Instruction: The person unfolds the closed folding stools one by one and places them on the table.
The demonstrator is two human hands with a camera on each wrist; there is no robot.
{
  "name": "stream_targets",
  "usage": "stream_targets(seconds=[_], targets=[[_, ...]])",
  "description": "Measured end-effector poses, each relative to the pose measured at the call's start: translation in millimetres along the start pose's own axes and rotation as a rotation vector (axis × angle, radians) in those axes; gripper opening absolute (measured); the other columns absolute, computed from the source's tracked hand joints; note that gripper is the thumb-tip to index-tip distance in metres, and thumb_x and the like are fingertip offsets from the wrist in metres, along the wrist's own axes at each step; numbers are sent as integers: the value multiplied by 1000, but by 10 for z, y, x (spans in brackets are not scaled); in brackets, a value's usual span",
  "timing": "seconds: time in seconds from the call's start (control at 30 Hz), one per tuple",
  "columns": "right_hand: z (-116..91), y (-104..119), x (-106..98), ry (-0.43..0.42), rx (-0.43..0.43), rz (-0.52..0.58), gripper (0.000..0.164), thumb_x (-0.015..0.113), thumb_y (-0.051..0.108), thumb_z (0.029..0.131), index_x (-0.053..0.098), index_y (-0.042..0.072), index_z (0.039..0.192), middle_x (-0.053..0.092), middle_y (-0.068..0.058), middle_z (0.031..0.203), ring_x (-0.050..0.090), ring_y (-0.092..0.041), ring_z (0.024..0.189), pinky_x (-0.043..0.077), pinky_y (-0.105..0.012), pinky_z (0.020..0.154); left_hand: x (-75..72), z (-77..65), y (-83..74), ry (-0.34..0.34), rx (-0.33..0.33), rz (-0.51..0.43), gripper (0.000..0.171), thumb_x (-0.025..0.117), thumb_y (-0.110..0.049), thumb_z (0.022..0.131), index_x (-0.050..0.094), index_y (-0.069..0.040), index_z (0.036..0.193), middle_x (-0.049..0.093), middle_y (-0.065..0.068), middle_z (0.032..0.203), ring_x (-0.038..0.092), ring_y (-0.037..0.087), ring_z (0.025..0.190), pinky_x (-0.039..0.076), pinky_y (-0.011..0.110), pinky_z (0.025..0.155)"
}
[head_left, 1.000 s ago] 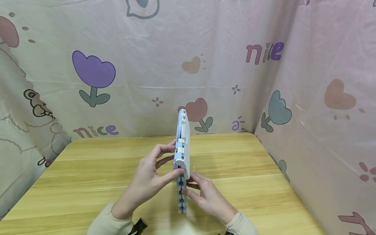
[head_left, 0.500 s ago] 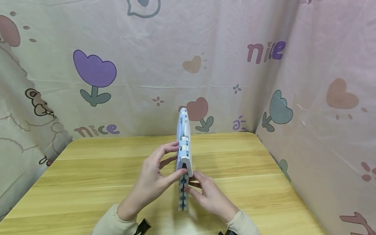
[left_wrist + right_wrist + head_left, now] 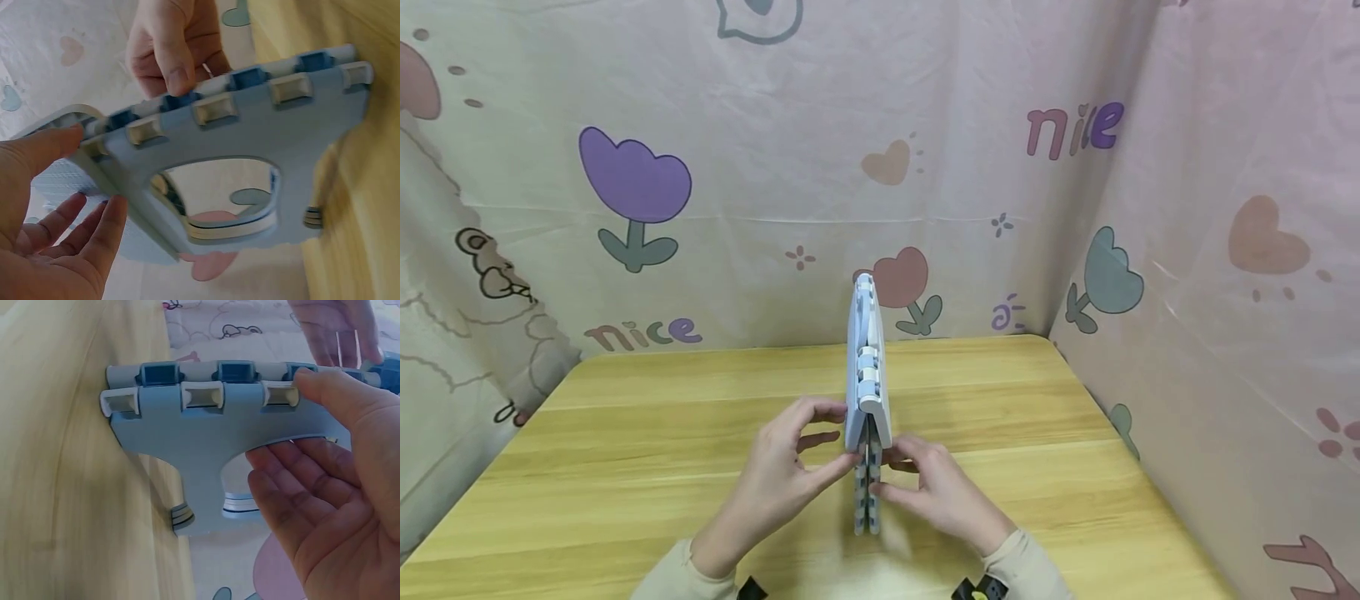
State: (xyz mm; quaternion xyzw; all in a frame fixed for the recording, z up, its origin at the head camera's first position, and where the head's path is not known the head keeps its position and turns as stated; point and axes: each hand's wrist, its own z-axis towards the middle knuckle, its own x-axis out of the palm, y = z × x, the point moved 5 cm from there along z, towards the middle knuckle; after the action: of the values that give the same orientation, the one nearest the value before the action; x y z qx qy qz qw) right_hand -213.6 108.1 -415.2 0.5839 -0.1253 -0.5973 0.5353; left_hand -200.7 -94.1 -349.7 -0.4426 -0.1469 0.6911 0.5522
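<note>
A light blue and white plastic folding stool (image 3: 868, 383) stands folded on edge, nearly end-on in the head view. Hinge knuckles run along its near edge, and its two top halves hang slightly spread over the legs. My left hand (image 3: 771, 479) pinches its left side, thumb at the hinge line and fingertips against the panel (image 3: 144, 240). On the right, my right hand (image 3: 942, 497) grips a leg panel (image 3: 187, 434); the thumb lies on the hinged edge and the fingers curl behind it, at the cut-out. The far side of the stool is hidden.
The stool is above a wood-grain table (image 3: 1037, 492). A patterned cloth (image 3: 737, 167) with flowers and hearts hangs behind the table and along both sides. Dark wrist straps (image 3: 981, 588) show at the bottom of the head view.
My left hand has slid down along the stool's left side. The left top half has swung outward, widening the gap between the halves. My right hand keeps nearly the same place.
</note>
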Motion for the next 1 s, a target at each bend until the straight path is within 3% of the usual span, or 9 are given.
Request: stream_targets(seconds=[0.3, 0.57, 0.73, 0.83, 1.0], targets=[[-2, -65, 33, 9, 14, -66, 45, 85, 34, 93, 72, 12, 130, 78, -4, 129, 75, -25, 121, 62, -43, 107, 102, -88, 229, 56, -89, -25, 44, 93, -7, 81, 71, -11, 120, 79, 4, 115, 77, 25, 106, 66, 28, 92], [-8, -76, 34, 5, 20, -101, 43, 86, 37, 92, 76, 13, 126, 79, -1, 126, 75, -23, 119, 62, -45, 107, 194, -113, 315, 119, -152, -68, 45, 92, -12, 83, 72, -7, 123, 81, 10, 114, 79, 27, 105, 66, 25, 91], [-6, -91, 36, 10, 22, -101, 45, 85, 38, 92, 76, 12, 127, 79, -1, 128, 76, -24, 121, 62, -47, 107, 245, -143, 348, 168, -195, -48, 41, 92, -21, 85, 74, -9, 120, 82, 13, 113, 81, 33, 102, 68, 34, 87], [-5, -96, 35, 11, 22, -104, 44, 85, 38, 92, 76, 13, 128, 79, -1, 128, 76, -22, 121, 62, -46, 107, 267, -151, 354, 183, -190, -35, 37, 91, -23, 86, 76, -11, 118, 82, 12, 112, 81, 32, 102, 69, 36, 86], [1, -103, 28, 13, 27, -109, 44, 86, 37, 92, 76, 15, 128, 79, 1, 128, 75, -19, 120, 61, -44, 108, 278, -150, 359, 182, -148, -33, 37, 91, -20, 86, 76, -11, 119, 82, 10, 113, 80, 29, 103, 67, 28, 88]])
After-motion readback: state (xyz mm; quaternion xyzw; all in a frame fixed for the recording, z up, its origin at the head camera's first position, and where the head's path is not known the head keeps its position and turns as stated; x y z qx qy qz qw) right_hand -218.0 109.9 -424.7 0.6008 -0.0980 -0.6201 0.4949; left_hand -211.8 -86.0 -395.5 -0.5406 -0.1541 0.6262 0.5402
